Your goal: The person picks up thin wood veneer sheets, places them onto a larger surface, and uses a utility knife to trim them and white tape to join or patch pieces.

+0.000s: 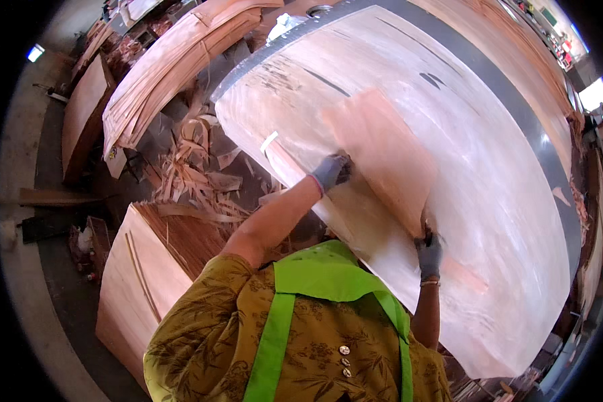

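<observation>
A pinkish rectangular piece of wood veneer is between my hands, over a large pale veneer sheet. My left hand, in a grey glove with dark fingertips, is closed at the piece's left edge. At its near right corner, my gloved right hand has its fingers closed on the edge. Dark slits and streaks mark the large sheet. Left of my left hand, a narrow strip with a white end lies along the sheet's near edge. A faint pink strip shows right of my right hand.
The large sheet lies on a dark grey tabletop. Stacks of veneer stand far left, with another stack at near left. Curled veneer scraps litter the space between them. More long sheets lie beyond the table.
</observation>
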A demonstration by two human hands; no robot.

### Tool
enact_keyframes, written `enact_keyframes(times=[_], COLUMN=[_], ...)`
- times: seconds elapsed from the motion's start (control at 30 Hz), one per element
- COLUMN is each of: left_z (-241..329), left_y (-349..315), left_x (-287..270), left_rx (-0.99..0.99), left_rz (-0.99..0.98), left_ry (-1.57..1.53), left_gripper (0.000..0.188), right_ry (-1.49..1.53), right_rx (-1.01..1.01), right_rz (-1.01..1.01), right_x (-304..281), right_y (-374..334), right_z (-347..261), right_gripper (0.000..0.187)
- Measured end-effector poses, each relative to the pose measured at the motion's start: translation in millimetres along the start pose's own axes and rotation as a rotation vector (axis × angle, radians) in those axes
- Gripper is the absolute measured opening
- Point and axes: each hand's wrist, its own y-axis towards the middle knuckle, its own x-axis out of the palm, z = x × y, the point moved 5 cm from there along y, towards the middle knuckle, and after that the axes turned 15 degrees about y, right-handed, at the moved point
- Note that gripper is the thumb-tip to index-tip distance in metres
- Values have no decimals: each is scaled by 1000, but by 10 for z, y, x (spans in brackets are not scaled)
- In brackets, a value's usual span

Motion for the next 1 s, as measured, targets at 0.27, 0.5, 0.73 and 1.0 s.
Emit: enact_keyframes(times=[0.27,0.5,0.73,1.0], left_z=[284,1215,3476,3018], left_y=[148,1064,999,1289], left_x=[187,-303,-189,-1901], left_rx=[-4,170,510,237], left_rz=[101,260,151,283], left_ry=[85,482,393,393], left_gripper=[18,20,19,20], right_ry=[232,-56,-19,-199], right_rx=[181,-161,-190,-63], right_rz=[-199,-172,22,78], right_x=[-163,-314,46,1417], right_y=[120,659,1517,1973], right_z=[-308,-690,-1855,-1343], right_gripper=[9,11,33,19])
